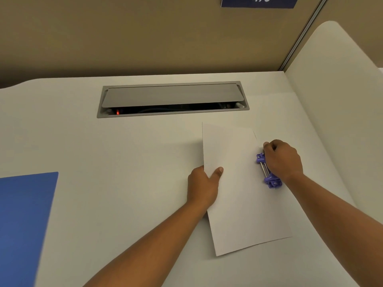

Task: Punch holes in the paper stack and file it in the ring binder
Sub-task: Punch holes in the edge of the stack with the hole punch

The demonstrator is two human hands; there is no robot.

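**Punching the stack: right edge in the punch, binder waiting**

Holding the thin white paper stack (244,193) flat on the pale grey desk (124,162), right of centre, a little skewed, long edges running away from the person. Its right long edge sits at the small purple plastic hole punch with metal rods (268,172); can't tell how far the sheets are seated in the slot.

- Left hand (204,185): pinching the stack's left edge, thumb on top, other fingers hidden underneath.
- Right hand (283,159): curled over the punch, fingers closed around its top, palm bearing down. Looks like the press itself, or the moment before it.
- Flat blue ring binder (27,220): closed, at the desk's left edge, well apart from the paper.

Handling, my read: the stack is light and floppy, and the top sheets slide easily. The far-right corner already shows one sheet fanned out of line, so square it before committing or the holes won't match. Best to keep the edge pinch with the thumb on top, mid-length, opposite the punch. The punch is small and light and likely skates on the smooth desk, so press straight down.

Filing not started.
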